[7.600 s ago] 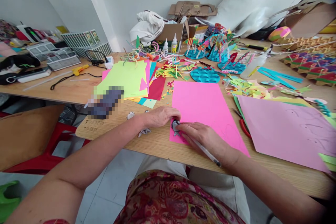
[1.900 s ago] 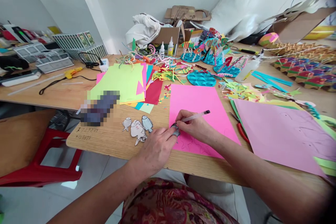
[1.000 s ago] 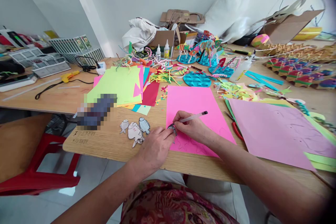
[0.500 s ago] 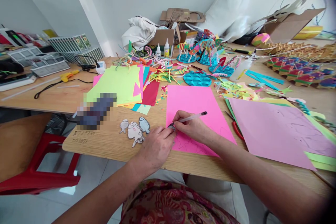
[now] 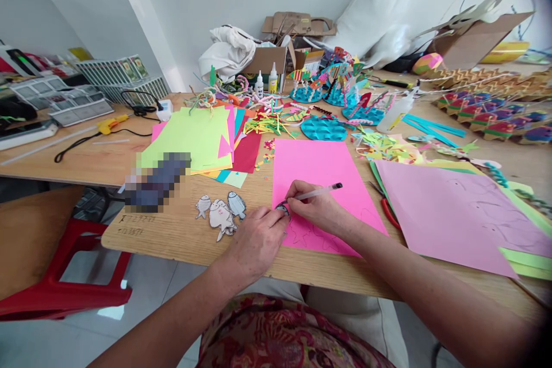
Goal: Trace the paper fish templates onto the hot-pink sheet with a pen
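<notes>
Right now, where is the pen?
In the head view, the pen is just right of centre, held in the right hand over the bright pink sheet, beside the partly covered cutout under the left hand.

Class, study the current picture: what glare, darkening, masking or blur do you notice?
Head view: bright glare on the floor; head view: right corners darken; head view: a pixelated patch hides what lies there; head view: left hand, right hand and pen show no obvious motion blur.

Wooden table (image 5: 172, 236) is carrying a hot-pink sheet (image 5: 313, 162), a bunch of fish cutouts (image 5: 221, 216), a lime-topped paper stack (image 5: 192, 138) and some red-handled tool (image 5: 390, 214).
</notes>
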Available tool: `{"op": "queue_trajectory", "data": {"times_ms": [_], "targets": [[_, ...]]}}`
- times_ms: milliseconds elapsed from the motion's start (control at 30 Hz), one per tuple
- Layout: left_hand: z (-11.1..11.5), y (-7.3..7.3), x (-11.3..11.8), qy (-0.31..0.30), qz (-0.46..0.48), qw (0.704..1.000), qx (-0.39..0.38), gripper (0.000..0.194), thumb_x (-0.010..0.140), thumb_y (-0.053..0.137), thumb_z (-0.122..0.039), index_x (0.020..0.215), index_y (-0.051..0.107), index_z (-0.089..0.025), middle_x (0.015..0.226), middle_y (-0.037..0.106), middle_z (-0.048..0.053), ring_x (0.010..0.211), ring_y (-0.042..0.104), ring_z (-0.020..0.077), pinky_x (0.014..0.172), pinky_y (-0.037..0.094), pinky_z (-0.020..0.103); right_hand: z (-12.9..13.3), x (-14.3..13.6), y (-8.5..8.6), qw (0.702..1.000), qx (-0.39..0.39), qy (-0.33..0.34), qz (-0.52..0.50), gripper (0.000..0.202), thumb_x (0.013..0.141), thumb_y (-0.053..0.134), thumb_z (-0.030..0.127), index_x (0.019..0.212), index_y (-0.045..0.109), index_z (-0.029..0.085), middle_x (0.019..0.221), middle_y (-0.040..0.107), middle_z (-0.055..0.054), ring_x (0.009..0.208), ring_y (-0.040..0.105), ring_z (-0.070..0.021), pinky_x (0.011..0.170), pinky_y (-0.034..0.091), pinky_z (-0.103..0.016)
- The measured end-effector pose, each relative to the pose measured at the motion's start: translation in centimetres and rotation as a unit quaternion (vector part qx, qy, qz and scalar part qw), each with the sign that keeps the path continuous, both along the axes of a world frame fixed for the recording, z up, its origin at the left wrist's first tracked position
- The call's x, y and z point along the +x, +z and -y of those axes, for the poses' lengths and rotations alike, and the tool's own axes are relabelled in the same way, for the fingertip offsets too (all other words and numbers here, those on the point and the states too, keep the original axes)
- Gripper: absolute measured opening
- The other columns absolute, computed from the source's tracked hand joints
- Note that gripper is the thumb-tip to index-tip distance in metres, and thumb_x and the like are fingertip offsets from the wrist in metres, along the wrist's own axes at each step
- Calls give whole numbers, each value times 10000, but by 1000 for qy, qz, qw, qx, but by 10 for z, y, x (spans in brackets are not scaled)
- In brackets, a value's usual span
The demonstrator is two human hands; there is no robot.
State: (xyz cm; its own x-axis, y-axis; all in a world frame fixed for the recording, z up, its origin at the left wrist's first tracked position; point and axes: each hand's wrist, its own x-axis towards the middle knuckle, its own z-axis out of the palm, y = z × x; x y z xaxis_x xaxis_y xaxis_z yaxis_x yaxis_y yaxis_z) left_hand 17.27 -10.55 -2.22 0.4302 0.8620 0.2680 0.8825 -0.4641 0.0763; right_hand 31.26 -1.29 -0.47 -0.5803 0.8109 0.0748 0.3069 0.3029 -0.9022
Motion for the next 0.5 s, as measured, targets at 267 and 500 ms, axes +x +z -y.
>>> {"op": "queue_trajectory", "data": {"times_ms": [267,500], "targets": [[-1,-3,-1,-6,-4,1000,11,225,876,462,-171,1081,545,-131,1064,585,61,900,501,198,798,450,354,-1,2,-3,1000,2,10,-4,56,620,451,139,617,471,191,535,473,55,498,413,-87,457,309,-214],[0,1,0,-1,-3,1000,-8,219,880,452,-163,1074,549,-133,1074,581,61,908,498,201,816,442,359,-3,2,-6,1000,3,10,-7,50,625,441,147,630,470,187,551,478,50,507,416,-89,466,320,-215]]}}
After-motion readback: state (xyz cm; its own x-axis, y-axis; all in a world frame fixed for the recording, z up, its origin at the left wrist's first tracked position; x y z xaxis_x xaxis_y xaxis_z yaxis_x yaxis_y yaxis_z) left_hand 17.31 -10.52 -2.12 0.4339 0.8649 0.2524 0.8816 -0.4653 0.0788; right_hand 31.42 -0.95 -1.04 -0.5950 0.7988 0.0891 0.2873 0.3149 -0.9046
